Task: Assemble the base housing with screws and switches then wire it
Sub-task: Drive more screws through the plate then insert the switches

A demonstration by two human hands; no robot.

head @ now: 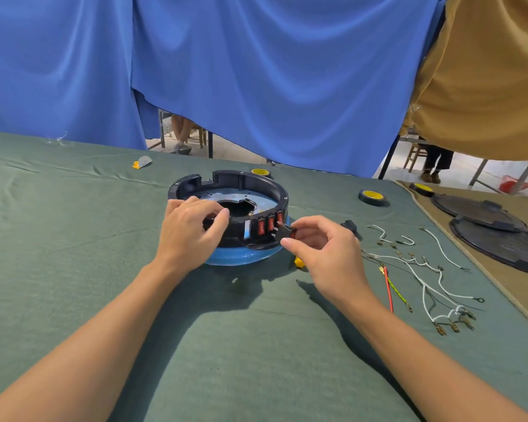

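Right hand (323, 249) pinches a switch (288, 233) beside the housing (256, 181). Left hand (189, 229) grips its rim; three switches (270, 224) sit in its wall.

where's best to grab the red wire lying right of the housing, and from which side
Probably pinch the red wire at its insulated middle, coming down from above, fingers across its length. It lies flat and straight on the cloth, metal terminal at its far end, a yellow-green wire close on its right.
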